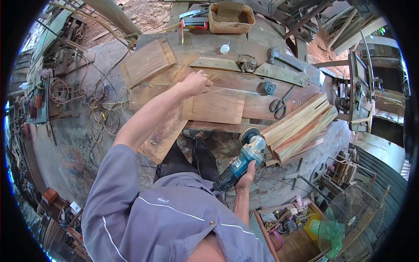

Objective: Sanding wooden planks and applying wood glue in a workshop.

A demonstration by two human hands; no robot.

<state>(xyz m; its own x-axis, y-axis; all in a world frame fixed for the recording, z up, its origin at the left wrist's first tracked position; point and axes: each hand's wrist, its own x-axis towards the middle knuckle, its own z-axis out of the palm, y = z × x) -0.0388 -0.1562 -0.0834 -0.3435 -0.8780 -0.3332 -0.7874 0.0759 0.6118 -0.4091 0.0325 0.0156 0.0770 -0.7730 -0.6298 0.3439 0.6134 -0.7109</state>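
Note:
My right hand [247, 175] grips a blue and black angle grinder [244, 161] by its body, low and close to my torso. The grinder's round disc [249, 135] points up and away from me, apart from the wood. My left hand [196, 84] reaches forward over the bench, above the upper left corner of a flat wooden panel [217, 107]. Its fingers are curled, and anything between them is hidden. Under that forearm lies a longer board [162, 140], slanting toward me. Another panel [148, 62] lies farther left.
A tape measure [267, 88], scissors [278, 106], a hammer [286, 59] and a white bottle [225, 48] lie on the bench. Stacked wood strips [301, 126] jut out right. A wooden box [231, 19] sits far back. Cables [102, 115] coil left; a fan [349, 220] stands lower right.

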